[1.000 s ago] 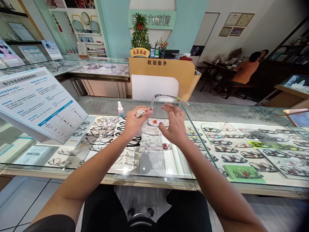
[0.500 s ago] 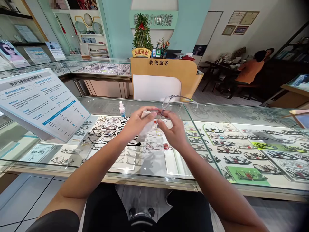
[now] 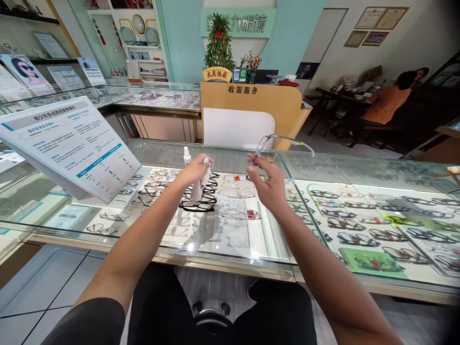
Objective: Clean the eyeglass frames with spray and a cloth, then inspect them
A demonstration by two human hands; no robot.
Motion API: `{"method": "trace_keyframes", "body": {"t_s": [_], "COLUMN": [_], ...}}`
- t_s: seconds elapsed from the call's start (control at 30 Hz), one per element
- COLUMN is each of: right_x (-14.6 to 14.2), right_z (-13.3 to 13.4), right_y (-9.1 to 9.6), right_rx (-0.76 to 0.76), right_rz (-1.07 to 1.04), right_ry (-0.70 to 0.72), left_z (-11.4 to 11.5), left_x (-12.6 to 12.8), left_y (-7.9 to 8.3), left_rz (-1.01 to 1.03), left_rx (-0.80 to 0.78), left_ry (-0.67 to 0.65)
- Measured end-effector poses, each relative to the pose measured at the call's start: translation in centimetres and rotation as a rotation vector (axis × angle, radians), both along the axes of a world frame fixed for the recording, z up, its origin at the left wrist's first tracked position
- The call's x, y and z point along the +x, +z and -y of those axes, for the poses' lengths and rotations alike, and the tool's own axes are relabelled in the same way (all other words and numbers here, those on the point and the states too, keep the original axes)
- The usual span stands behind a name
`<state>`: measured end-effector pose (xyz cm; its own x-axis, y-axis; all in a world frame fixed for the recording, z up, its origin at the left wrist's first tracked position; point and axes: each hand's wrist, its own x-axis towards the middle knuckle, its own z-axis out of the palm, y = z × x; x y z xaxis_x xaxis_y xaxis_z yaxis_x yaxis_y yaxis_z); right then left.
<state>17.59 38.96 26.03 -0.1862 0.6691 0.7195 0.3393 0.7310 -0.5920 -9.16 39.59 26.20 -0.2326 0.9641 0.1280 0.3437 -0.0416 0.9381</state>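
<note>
Furthest left of the bottle [image 3: 187, 158], posters [image 3: 27, 72] stand on shelves against the wall, and pale tiles [image 3: 53, 275] cover the floor. Nearer, still left of the bottle, a sign [image 3: 77, 143] of printed text and a chart leans back on the glass worktop [image 3: 230, 267], whose case is lit from inside. Beyond the bottle and to its left is a wall unit [image 3: 153, 56] with plates and books; below that, a second showcase [image 3: 163, 100] is full of frames.

The bottle itself stands upright on the worktop, white, partly hidden by the left hand [image 3: 198, 168] just to its right. That hand's grip is folded round a white cloth [image 3: 196, 193], which hangs below the fingers. Nearer than the bottle, dark frames [image 3: 198, 207] lie in rows under the glass.

Beyond the bottle, to its right, a plant [image 3: 218, 48] tops the cash desk [image 3: 289, 103], with a teal wall behind. Right of the bottle, well apart from it, the right hand [image 3: 266, 179] is raised above the worktop, its grip pinching clear glasses [image 3: 261, 142] by the front between thumb and fingers; one arm points right.

Farther right of the bottle are a green mat [image 3: 347, 258] inside the case, framed certificates [image 3: 382, 19] and a seated person in orange [image 3: 387, 103].
</note>
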Motion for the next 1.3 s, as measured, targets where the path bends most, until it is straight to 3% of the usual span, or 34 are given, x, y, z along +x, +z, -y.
{"method": "trace_keyframes", "body": {"t_s": [0.1,0.17,0.27,0.33,0.43,0.53,0.73,1.0,1.07,1.13,1.23,1.3], "right_x": [0.0,0.1,0.1,0.1,0.1,0.1,0.3,0.2,0.3,0.3,0.4,0.5], "right_z": [-0.1,-0.2,-0.2,-0.2,-0.3,-0.4,-0.5,-0.4,-0.5,-0.6,-0.6,-0.5], "right_y": [-0.1,-0.1,-0.2,-0.2,-0.2,-0.2,-0.3,0.0,0.0,0.1,0.2,0.4], "right_rx": [-0.008,-0.011,-0.003,0.009,0.018,0.014,-0.015,-0.14,-0.178,-0.215,-0.265,-0.289], "right_rz": [0.001,-0.001,-0.005,-0.009,-0.01,0.0,-0.003,-0.075,-0.111,-0.146,-0.184,-0.194], "right_ry": [-0.002,-0.003,0.001,0.007,0.013,0.013,0.032,0.172,0.195,0.219,0.251,0.253], "left_z": [0.5,0.9,1.3,1.3,0.9,0.2,-1.4,-2.2,-2.2,-2.3,-2.0,-1.3], "left_x": [0.2,0.2,0.1,-0.2,-1.0,-2.1,-4.0,-4.8,-4.8,-4.5,-3.0,-1.5], "left_y": [0.2,0.6,1.2,1.4,1.2,0.8,-0.4,-1.2,-1.2,-1.0,-0.1,0.7], "left_rz": [-0.12,-0.271,-0.481,-0.511,-0.497,-0.503,-0.569,-0.57,-0.549,-0.427,-0.022,0.241], "left_rx": [-0.041,0.04,0.233,0.288,0.232,0.087,-0.217,-0.276,-0.171,0.068,0.371,0.381], "left_ry": [-0.001,0.04,0.195,0.341,0.527,0.587,0.45,0.385,0.387,0.36,0.195,0.06]}}
